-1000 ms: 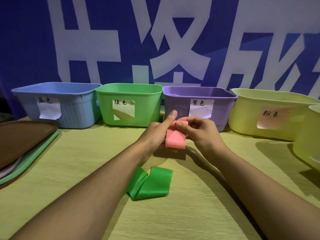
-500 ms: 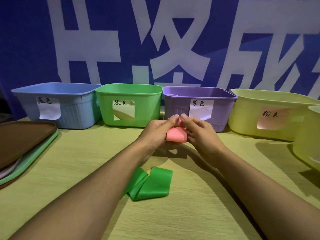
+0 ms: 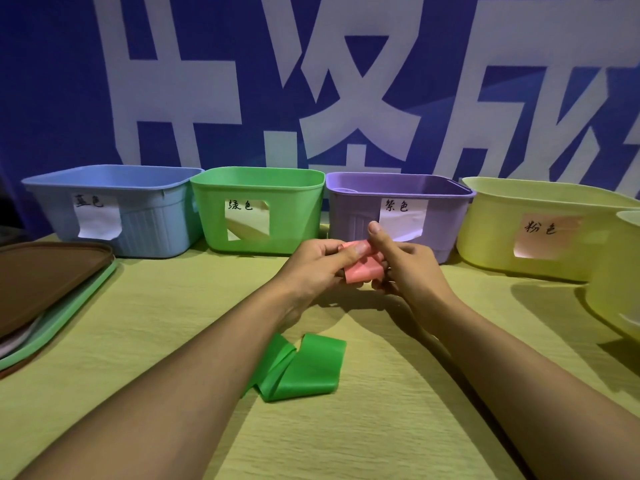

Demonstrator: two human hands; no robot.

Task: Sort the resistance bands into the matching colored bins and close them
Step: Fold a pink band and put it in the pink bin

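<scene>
Head view showed the left hand (image 3: 313, 263) and right hand (image 3: 407, 268) both pinching a folded pink band (image 3: 363, 271) above the table (image 3: 381, 427), before the purple bin (image 3: 398, 216). At six o'clock from it lay the green band (image 3: 304, 370).

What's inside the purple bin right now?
Only the purple bin's inner far wall and a pale curved edge near its left corner show; its front wall hides the bottom.

"绿色" label on green bin (image 3: 256, 216)
</scene>
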